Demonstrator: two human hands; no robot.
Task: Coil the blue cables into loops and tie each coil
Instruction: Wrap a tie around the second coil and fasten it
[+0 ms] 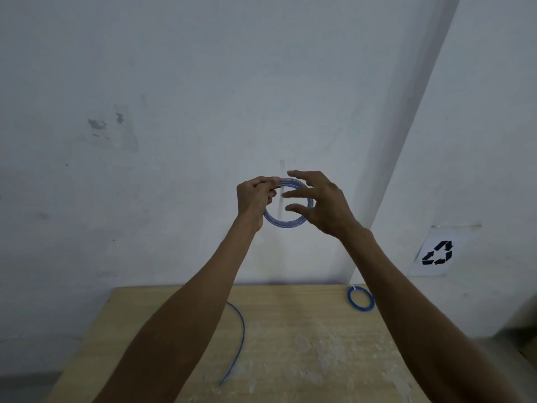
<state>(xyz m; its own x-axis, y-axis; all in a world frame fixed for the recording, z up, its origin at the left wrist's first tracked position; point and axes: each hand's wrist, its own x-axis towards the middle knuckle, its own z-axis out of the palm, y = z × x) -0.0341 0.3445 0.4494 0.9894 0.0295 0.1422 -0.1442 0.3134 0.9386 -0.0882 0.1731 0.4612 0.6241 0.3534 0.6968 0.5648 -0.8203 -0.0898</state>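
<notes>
A blue cable coil (286,223) is held up in the air in front of the wall. My left hand (253,199) pinches its upper left side between curled fingers and thumb. My right hand (322,202) hovers at the coil's right side with fingers spread and straight; I cannot tell whether it touches the loop. A thin pale strip hangs down through the middle of the coil. A second blue coil (360,298), bound with a white tie, lies at the far right of the wooden table (290,338). A loose blue cable (239,338) curves across the table's left part.
A white wall stands close behind the table, with a corner column on the right. A paper sheet with a recycling symbol (437,253) is taped to that column. The tabletop shows pale smears.
</notes>
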